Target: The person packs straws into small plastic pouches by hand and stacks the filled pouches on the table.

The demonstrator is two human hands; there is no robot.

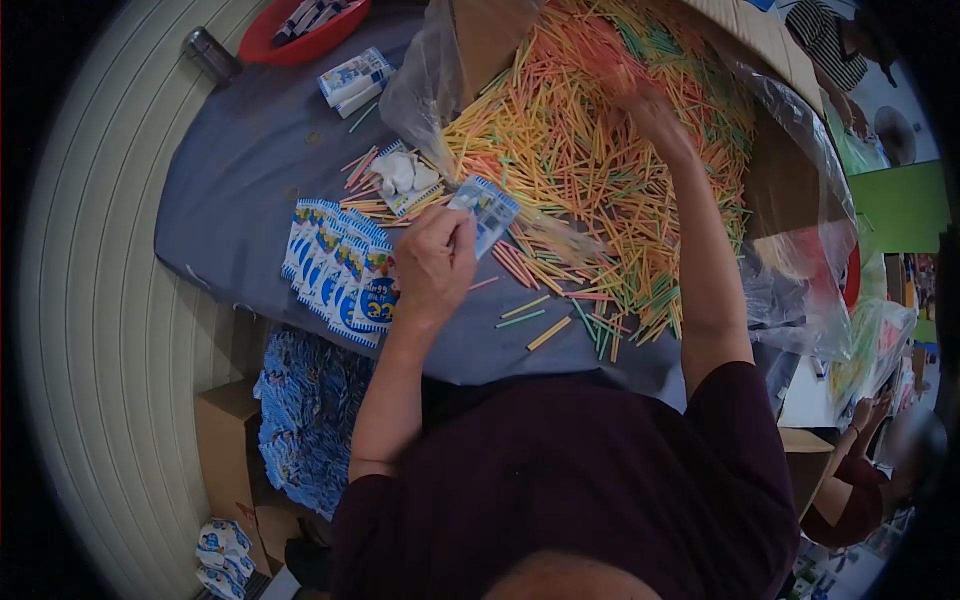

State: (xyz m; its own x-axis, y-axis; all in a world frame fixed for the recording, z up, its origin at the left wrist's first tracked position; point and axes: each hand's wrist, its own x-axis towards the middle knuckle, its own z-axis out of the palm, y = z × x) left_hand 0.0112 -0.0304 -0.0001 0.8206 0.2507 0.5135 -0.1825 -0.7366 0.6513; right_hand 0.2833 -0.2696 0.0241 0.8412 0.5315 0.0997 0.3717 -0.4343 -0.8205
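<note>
Left hand [437,257]: grip closed on packet [488,210], likely light, pliable; pinch near edge; right hand [652,118]: among far sticks [560,140], grip unclear

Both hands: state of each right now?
Left hand: closed, holding a blue-edged packet.
Right hand: at the coloured sticks, too blurred to tell its grip.

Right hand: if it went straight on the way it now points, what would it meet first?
Most likely the colored sticks heaped ahead of the right hand; blur hides whether it already touches them.
</note>
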